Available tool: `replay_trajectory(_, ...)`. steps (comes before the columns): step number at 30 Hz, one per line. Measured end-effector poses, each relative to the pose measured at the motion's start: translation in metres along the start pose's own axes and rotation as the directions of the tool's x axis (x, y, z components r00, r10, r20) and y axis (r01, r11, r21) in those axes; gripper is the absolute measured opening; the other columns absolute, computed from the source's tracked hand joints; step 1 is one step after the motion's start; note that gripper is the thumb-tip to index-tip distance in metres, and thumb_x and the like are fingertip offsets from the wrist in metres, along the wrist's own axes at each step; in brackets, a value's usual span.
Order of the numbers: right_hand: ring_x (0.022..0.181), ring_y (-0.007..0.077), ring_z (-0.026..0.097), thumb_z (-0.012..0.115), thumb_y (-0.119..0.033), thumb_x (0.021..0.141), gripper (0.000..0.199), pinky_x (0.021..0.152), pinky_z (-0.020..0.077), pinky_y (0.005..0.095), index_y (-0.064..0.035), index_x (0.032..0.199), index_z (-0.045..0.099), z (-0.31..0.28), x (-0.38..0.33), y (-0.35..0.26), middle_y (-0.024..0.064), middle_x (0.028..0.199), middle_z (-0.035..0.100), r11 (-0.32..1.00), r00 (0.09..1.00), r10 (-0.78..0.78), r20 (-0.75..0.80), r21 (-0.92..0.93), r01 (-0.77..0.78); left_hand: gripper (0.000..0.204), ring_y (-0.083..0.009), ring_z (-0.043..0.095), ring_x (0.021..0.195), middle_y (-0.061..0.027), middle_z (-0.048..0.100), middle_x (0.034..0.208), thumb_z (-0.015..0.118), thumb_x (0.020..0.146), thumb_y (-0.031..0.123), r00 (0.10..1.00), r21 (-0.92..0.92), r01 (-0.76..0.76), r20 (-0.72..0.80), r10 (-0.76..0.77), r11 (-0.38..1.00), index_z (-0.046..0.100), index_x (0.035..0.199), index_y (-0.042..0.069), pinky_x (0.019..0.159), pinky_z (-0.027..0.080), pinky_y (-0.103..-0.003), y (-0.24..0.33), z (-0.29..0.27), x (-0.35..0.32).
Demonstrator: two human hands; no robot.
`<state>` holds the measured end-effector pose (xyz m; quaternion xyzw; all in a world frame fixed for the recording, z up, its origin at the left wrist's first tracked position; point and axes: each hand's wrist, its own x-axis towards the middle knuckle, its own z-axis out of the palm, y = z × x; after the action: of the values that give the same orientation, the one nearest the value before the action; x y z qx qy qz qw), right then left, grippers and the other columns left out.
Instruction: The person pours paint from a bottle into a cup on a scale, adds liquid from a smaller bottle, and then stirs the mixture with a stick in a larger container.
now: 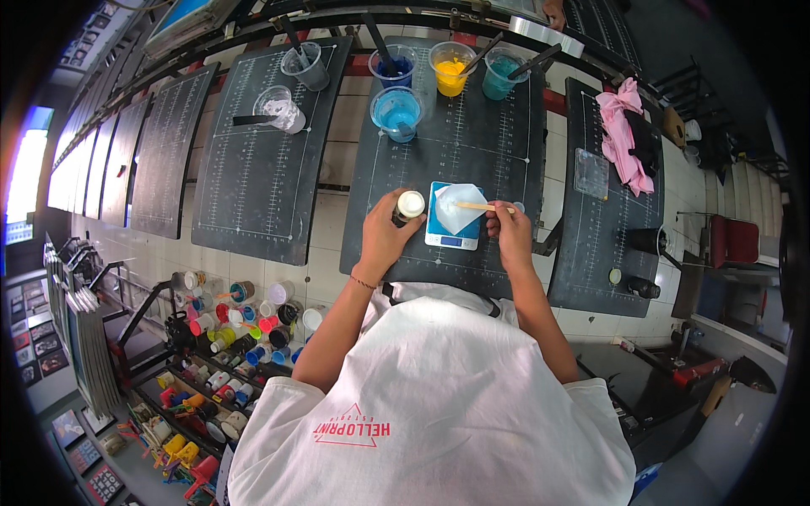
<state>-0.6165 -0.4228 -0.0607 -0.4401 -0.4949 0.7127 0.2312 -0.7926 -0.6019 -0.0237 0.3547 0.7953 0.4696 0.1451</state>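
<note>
My left hand (382,236) is wrapped round a small dark jar (411,204) whose round top shows white; I cannot tell whether that is a lid or its contents. Between the fingers of my right hand (512,240) is a flat wooden stick (479,206). Its far end reaches over a folded piece of white paper (461,221), with a little white stuff near the tip. The paper rests on a small digital scale (454,242) with a blue top, on the dark gridded board before me. The jar is held just left of the scale.
Beyond the scale stand clear cups of light blue (396,112), dark blue (394,67), yellow (450,69) and teal ink (504,78). On the left board are a white cup (281,110) and a grey cup (305,67). A pink cloth (623,135) lies right; paint pots (245,320) crowd lower left.
</note>
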Motion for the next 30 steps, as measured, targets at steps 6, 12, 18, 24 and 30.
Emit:
replay_trajectory(6,0.069,0.0099,0.061,0.056,-0.017,0.103,0.024,0.058,0.0494,0.0239,0.0036,0.107,0.068,-0.002,-0.002,-0.007,0.0076,0.087,0.068,1.0,1.0,0.0,-0.004,0.0,0.0,0.045,-0.0301,0.069,0.102,-0.0141,0.07,0.114,0.083,0.08,0.017,1.0,-0.018,0.004,0.005,-0.004,1.0,0.065,0.119,0.002,0.088,0.054,-0.037,0.005,-0.001,0.0)
replay_trajectory(12,0.069,0.0096,0.061,0.056,-0.017,0.104,0.024,0.058,0.0493,0.0239,0.0034,0.107,0.068,-0.003,-0.005,-0.011,0.0076,0.087,0.068,1.0,1.0,-0.002,-0.008,-0.001,0.002,0.047,-0.03,0.069,0.103,-0.0136,0.07,0.114,0.083,0.08,0.017,1.0,0.005,-0.011,0.01,0.011,1.0,0.065,0.121,0.002,0.089,0.054,-0.037,0.003,0.001,0.0)
replay_trajectory(18,0.069,0.0093,0.06,0.056,-0.018,0.104,0.024,0.058,0.0491,0.0237,0.003,0.106,0.068,-0.002,-0.006,-0.018,0.007,0.087,0.067,1.0,1.0,-0.004,-0.002,0.031,0.004,0.048,-0.0305,0.069,0.103,-0.0138,0.07,0.114,0.083,0.079,0.017,1.0,0.019,-0.029,0.009,0.028,0.999,0.065,0.121,0.003,0.089,0.054,-0.038,0.003,0.002,0.001)
replay_trajectory(24,0.067,0.0088,0.059,0.057,-0.02,0.104,0.026,0.059,0.0486,0.0229,0.0037,0.107,0.068,0.014,-0.022,-0.052,0.0067,0.086,0.067,0.995,0.995,-0.071,0.064,0.081,0.065,0.049,-0.0295,0.069,0.101,-0.0134,0.07,0.113,0.084,0.078,0.015,0.999,-0.015,-0.04,0.015,0.04,0.999,0.065,0.121,0.003,0.087,0.055,-0.036,0.008,0.002,0.003)
replay_trajectory(30,0.069,0.012,0.064,0.06,-0.019,0.102,0.023,0.06,0.0498,0.0254,0.0019,0.106,0.068,0.053,-0.052,-0.086,0.008,0.085,0.07,0.917,0.934,-0.319,0.163,-0.197,0.348,0.049,-0.0287,0.069,0.103,-0.0125,0.071,0.114,0.084,0.077,0.015,0.998,-0.045,-0.05,0.023,0.051,0.998,0.065,0.121,0.003,0.089,0.054,-0.036,0.009,0.004,0.005)
